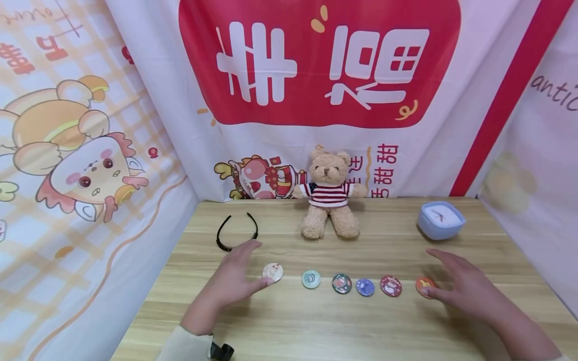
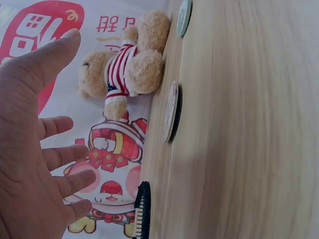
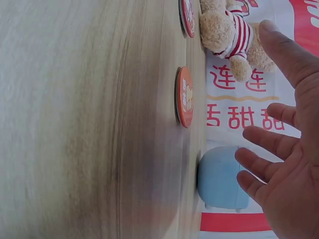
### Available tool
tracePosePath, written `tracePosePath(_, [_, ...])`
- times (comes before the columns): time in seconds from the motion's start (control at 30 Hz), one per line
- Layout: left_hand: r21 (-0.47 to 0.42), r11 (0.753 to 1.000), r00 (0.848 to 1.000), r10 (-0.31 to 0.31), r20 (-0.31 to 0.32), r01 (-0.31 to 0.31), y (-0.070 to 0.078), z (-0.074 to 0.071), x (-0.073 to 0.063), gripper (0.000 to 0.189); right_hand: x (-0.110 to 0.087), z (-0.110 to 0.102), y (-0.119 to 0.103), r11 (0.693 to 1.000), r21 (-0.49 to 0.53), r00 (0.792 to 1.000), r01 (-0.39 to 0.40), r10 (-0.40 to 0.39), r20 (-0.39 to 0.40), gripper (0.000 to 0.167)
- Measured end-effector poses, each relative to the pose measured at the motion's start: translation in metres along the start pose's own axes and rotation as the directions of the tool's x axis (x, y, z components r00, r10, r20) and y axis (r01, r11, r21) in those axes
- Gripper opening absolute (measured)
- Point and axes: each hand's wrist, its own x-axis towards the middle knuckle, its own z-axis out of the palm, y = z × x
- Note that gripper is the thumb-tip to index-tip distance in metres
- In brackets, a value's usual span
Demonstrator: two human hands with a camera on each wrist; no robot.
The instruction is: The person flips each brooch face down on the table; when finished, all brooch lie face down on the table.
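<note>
A row of round badges lies across the wooden table. My left hand [image 1: 235,277] is spread above the table at the row's left end, its thumb overlapping the edge of the cream badge [image 1: 273,271] in the head view. In the left wrist view its fingers stand apart with nothing between them. At the right end my right hand [image 1: 467,287] hovers with fingers spread, the thumb over the orange badge [image 1: 423,287]. Between the hands lie a mint badge [image 1: 311,279], a dark green badge [image 1: 341,284], a blue badge [image 1: 365,287] and a red badge [image 1: 391,286].
Behind the row, a teddy bear [image 1: 328,195] in a striped shirt sits against the printed cloth backdrop [image 1: 316,113]. A black headband [image 1: 226,244] lies beyond my left hand. Beyond my right hand stands a light blue clock [image 1: 440,220]. Cloth walls flank the table [image 1: 307,331].
</note>
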Motion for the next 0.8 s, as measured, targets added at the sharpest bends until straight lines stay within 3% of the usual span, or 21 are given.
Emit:
tracePosePath(0.13, [-0.084,0.996,0.999,-0.021,0.034,0.024,0.010,0.007,0.008,0.096,0.003,0.000,0.004,0.997,0.061,0.998,-0.049,0.047,0.035,0.107])
tracePosePath(0.37, [-0.237,0.971,0.995,-0.015,0.099,0.038,0.034,0.020,0.023,0.087,0.004,0.002,0.015,0.986,0.161,0.998,-0.051,0.046,0.036,0.100])
tracePosePath(0.67, [-0.271,0.962,0.983,0.020,0.185,0.031,0.072,0.039,0.047,0.083,0.007,0.001,0.022,0.975,0.178,0.988,-0.134,0.117,0.102,0.104])
tracePosePath(0.8, [-0.261,0.964,0.975,0.014,0.223,0.046,0.088,0.046,0.056,0.086,0.006,0.000,0.023,0.976,0.172,0.988,-0.135,0.118,0.105,0.104])
